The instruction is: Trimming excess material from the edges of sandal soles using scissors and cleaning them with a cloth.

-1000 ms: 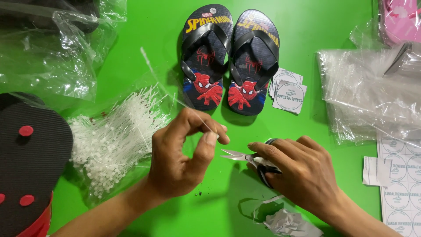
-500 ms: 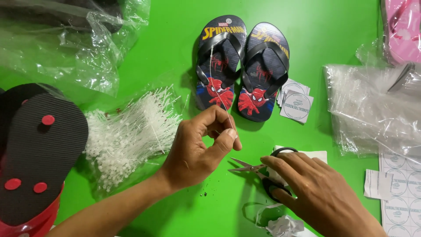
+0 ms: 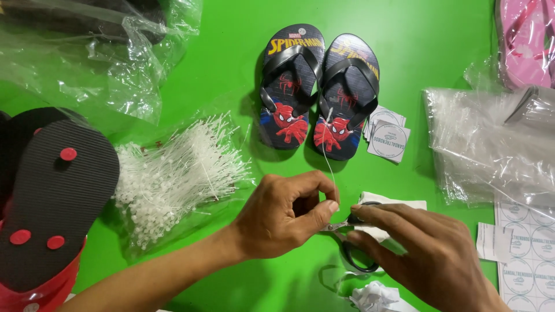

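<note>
A thin clear plastic tie [image 3: 328,159] is pinched between thumb and forefinger of the left hand [image 3: 283,216], the grip pressed together on its lower end. The tie runs up, fine and almost transparent, to the strap of the right-hand sandal in a small dark pair of flip-flops [image 3: 318,89], printed with a red masked figure and laid side by side on the green surface [image 3: 219,69]. A pair of black-handled scissors [image 3: 352,237] is held in the right hand [image 3: 428,257], fingers closed on them, blades just beside the left thumb. A heap of white ties [image 3: 173,173] lies to the left.
</note>
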